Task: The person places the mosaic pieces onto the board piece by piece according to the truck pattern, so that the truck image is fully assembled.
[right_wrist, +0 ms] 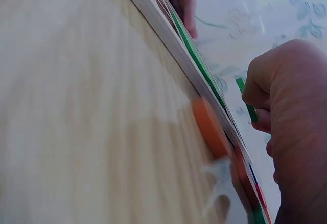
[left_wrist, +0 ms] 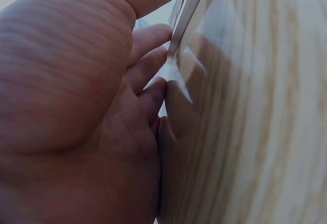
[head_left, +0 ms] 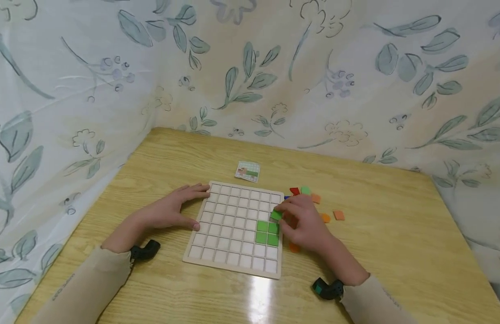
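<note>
A wooden grid board (head_left: 229, 234) lies on the table. My left hand (head_left: 166, 210) rests at its left edge, thumb and fingers spread and holding nothing. In the left wrist view, the left fingers (left_wrist: 148, 70) reach the board's side close over the tabletop. Between the thumb and fingers of my right hand (head_left: 308, 225) is a small green square tile (head_left: 276, 215), tilted above the board's right side. The right wrist view shows this tile (right_wrist: 247, 98) edge-on, raised over the board. Several green tiles (head_left: 268, 232) fill a block of cells just below it.
Loose pieces lie right of the board, partly hidden by my right hand: a red one (head_left: 294, 191), a light green one (head_left: 306, 190) and several orange ones (head_left: 338, 215). Beyond the board's far edge sits a small picture card (head_left: 247, 171). Floral cloth (head_left: 250, 90) hangs behind the table.
</note>
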A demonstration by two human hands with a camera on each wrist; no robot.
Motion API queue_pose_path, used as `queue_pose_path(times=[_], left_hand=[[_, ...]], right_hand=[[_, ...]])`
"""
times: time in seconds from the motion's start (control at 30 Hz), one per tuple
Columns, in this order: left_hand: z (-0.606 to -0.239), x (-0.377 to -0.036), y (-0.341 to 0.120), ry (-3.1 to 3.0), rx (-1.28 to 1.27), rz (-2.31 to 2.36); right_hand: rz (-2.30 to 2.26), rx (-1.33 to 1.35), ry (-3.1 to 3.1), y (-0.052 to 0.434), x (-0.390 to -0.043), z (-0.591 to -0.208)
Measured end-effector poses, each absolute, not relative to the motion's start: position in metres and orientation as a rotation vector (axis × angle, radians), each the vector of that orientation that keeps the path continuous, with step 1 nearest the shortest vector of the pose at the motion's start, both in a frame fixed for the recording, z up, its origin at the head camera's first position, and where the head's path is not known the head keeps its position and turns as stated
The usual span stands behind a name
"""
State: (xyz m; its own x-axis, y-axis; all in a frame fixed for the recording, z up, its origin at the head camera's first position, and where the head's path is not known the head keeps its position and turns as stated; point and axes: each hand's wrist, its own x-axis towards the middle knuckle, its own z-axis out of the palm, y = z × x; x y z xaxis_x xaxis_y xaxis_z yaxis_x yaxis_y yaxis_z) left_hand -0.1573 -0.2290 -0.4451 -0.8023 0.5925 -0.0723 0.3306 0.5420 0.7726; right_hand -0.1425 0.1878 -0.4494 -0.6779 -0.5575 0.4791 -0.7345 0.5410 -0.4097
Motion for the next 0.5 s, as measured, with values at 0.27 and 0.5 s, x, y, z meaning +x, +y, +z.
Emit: queue_pose_path(times=[0.27, 0.5], left_hand=[[-0.448, -0.16, -0.226, 2.481, 0.826, 1.102], [-0.448, -0.158, -0.23, 2.494, 0.799, 1.092]], right_hand=[[0.778, 1.169, -2.464, 0.158, -0.135, -0.45], [0.775, 1.218, -2.468, 0.137, -0.136, -0.454]])
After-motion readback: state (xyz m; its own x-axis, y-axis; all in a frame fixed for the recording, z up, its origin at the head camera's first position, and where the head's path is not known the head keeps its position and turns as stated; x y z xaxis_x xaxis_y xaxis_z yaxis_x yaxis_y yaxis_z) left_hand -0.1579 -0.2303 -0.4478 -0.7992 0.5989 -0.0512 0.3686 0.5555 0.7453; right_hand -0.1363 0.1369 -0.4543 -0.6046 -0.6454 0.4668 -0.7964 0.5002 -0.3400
